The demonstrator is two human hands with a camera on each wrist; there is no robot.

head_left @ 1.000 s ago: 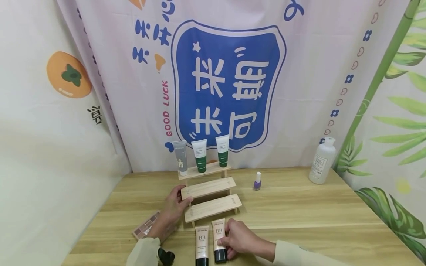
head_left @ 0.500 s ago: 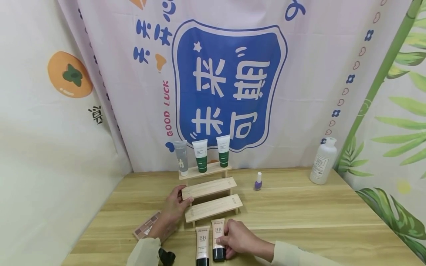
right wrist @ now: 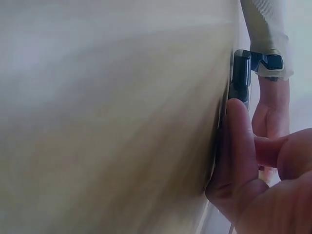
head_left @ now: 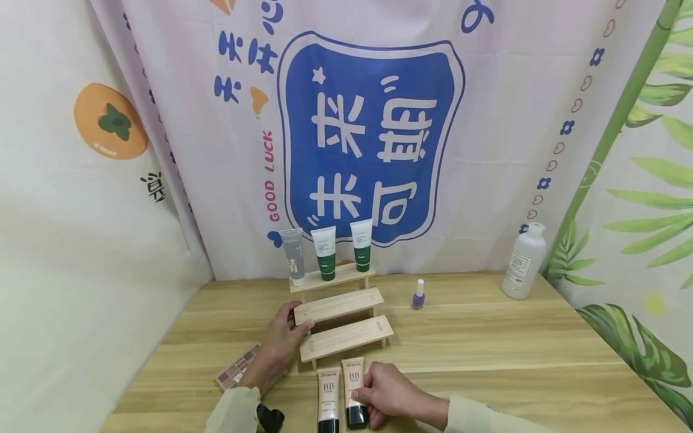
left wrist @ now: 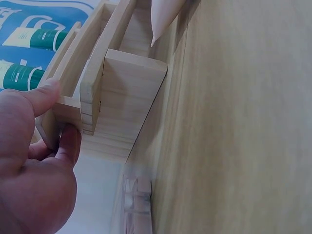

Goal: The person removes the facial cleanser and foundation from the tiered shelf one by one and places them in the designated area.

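Note:
A three-tier wooden stand (head_left: pixel 346 339) stands at the middle of the table. My left hand (head_left: pixel 284 334) grips the left end of its middle tier; in the left wrist view, the thumb is on top and fingers curl beneath. In front of the stand, two beige BB cream tubes with black caps lie side by side. The left BB cream tube (head_left: pixel 328 398) is untouched. My right hand (head_left: pixel 391 392) holds the right BB cream tube (head_left: pixel 354 385) by its right side, thumb across its front. In the right wrist view my right hand (right wrist: pixel 243 165) is low against the tabletop.
On the top tier stand a grey tube (head_left: pixel 293 257) and two white-and-green tubes, one central (head_left: pixel 325 252) and one rightmost (head_left: pixel 362 245). An eyeshadow palette (head_left: pixel 238 367) lies partly under my left forearm. Purple nail polish (head_left: pixel 418 296) and a white bottle (head_left: pixel 523 262) stand to the right.
My right hand has shifted the right BB cream tube slightly left, closer to the other tube. The left hand keeps its grip on the stand.

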